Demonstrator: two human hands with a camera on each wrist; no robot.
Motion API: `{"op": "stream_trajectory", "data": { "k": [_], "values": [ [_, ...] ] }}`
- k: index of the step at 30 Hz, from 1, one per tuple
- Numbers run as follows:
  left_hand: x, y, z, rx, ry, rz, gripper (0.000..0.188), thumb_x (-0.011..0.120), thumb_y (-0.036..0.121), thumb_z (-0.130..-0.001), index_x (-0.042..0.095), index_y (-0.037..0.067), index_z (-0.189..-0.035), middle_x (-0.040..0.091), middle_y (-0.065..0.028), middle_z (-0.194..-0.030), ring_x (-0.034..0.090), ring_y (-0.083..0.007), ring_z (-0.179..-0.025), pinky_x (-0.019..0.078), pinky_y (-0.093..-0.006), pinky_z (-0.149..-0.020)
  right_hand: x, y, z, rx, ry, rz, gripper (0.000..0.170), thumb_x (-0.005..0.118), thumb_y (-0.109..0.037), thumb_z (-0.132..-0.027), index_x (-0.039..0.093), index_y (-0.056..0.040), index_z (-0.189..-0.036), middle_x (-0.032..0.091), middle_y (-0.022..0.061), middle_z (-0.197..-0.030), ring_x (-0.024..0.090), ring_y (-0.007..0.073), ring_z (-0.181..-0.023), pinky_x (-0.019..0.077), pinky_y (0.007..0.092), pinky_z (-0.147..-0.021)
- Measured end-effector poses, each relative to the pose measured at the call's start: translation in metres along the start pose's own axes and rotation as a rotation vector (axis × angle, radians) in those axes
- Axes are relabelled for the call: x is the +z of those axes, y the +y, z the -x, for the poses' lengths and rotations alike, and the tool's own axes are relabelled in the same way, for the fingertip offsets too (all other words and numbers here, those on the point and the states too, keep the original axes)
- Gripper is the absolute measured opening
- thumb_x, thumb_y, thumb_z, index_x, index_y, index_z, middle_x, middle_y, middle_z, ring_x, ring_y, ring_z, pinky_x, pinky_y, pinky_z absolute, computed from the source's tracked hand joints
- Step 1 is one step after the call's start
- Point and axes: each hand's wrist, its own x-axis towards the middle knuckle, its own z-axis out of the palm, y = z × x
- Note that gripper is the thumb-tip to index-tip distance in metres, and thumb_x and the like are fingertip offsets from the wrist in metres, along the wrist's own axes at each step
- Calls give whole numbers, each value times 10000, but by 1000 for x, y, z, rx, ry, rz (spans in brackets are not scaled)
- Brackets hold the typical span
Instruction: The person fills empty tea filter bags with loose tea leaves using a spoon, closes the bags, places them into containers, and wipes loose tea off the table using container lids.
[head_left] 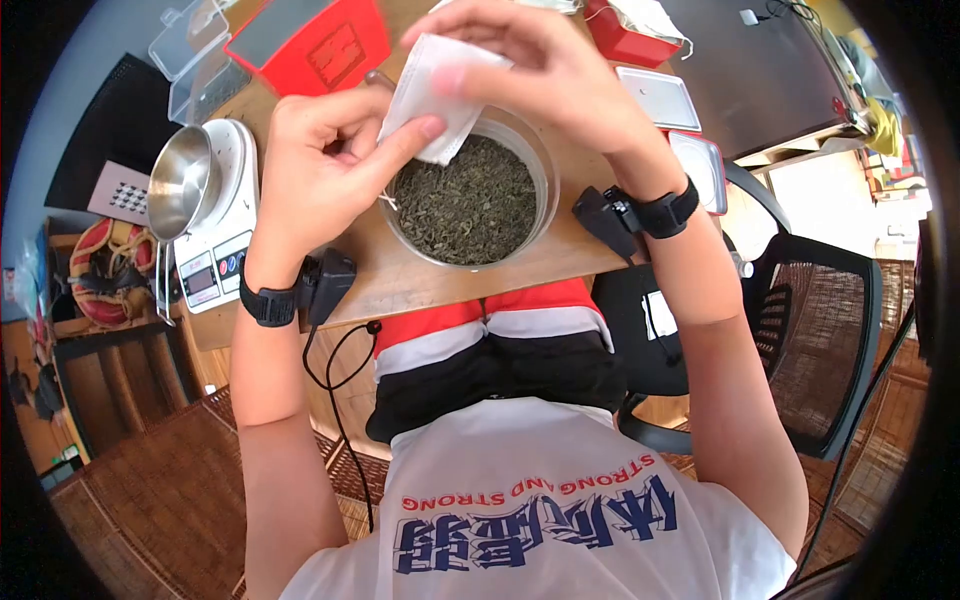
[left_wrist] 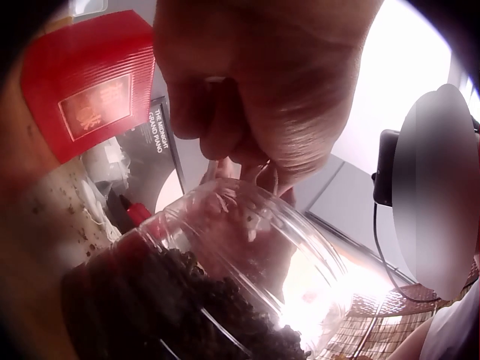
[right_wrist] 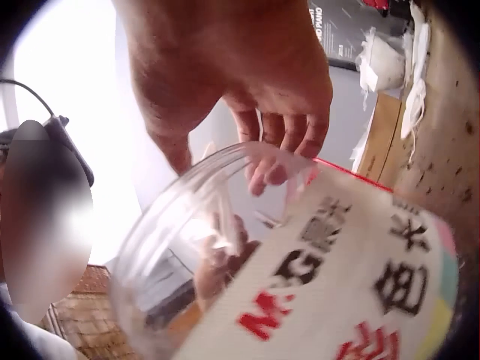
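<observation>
My left hand pinches a flat white tea bag between thumb and fingers, above the clear round tub. A short dark metallic end sticks out beside the left fingers, and a white string hangs below that hand. My right hand, blurred, is at the bag's upper side, its thumb overlapping the bag. Seen in the right wrist view, the right hand's thumb stands well apart from its loosely bent fingers. Dried, dark green leaves fill much of the tub.
A kitchen scale with a metal bowl stands to the left. Behind are a red box and a lidded clear container. Another red box and white-lined trays lie to the right. A black chair is beside the table.
</observation>
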Motion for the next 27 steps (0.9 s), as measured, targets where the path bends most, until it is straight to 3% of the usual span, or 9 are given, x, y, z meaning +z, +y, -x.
{"op": "stream_trajectory", "data": {
  "k": [9,12,15,17,22,23,25,26,27],
  "values": [
    [-4,5,3,-80,-77,83,258,673,153,-998,764,-22,-832,370,84,-530,288,-7,-513,177,-266,-480,-26,-1,-1,-104,-38,206,202,766,-221,-934,809,-45,-1022,703,-27,-780,550,35,-677,434,217,-618],
    [-6,8,1,-70,-58,87,293,655,168,-1005,771,5,-791,376,70,-508,291,-15,-489,171,-270,-484,-56,-11,-4,9,348,361,288,755,-315,-938,804,-42,-1017,700,-29,-780,560,38,-661,438,220,-596],
    [-7,7,1,-56,-30,101,355,610,207,-1030,771,11,-782,373,66,-502,286,-18,-483,168,-273,-483,-117,-3,-4,-2,786,715,383,734,-348,-928,777,10,-1057,760,106,-770,717,122,-742,553,304,-711],
    [-8,6,0,-45,-26,117,393,580,230,-1047,770,9,-782,364,67,-500,281,-20,-481,167,-276,-483,-142,-6,5,157,890,1082,374,731,-340,-876,782,-12,-1050,750,164,-782,749,293,-765,577,401,-773],
    [-5,5,3,-63,36,118,507,494,289,-1083,746,-18,-767,335,68,-500,264,-33,-478,171,-287,-485,-173,37,15,-136,1154,1753,294,690,-296,-884,798,-74,-1043,760,217,-920,738,389,-943,574,473,-875],
    [-6,3,3,-68,61,138,514,491,291,-1085,740,-24,-764,347,63,-501,270,-34,-480,174,-287,-488,-173,36,16,-133,1153,1757,294,690,-296,-884,798,-74,-1043,760,217,-920,738,389,-943,574,473,-875],
    [-8,-2,5,-65,61,110,540,469,296,-1094,722,-31,-746,380,53,-518,276,-36,-493,187,-279,-502,-158,18,14,-289,979,1525,171,763,-105,-916,762,22,-1029,766,124,-899,689,119,-840,562,299,-773],
    [-8,-5,5,-52,108,129,542,458,291,-1099,714,-31,-745,397,48,-527,270,-33,-497,187,-275,-507,-157,14,16,10,857,1313,320,685,-359,-908,810,-101,-1050,758,236,-969,730,406,-987,567,478,-908],
    [-8,-7,6,-39,156,147,544,447,287,-1103,705,-31,-745,415,43,-535,264,-31,-502,188,-271,-512,-152,12,15,11,852,1306,320,685,-359,-908,810,-101,-1050,758,236,-969,730,406,-987,567,478,-908]
  ]
}}
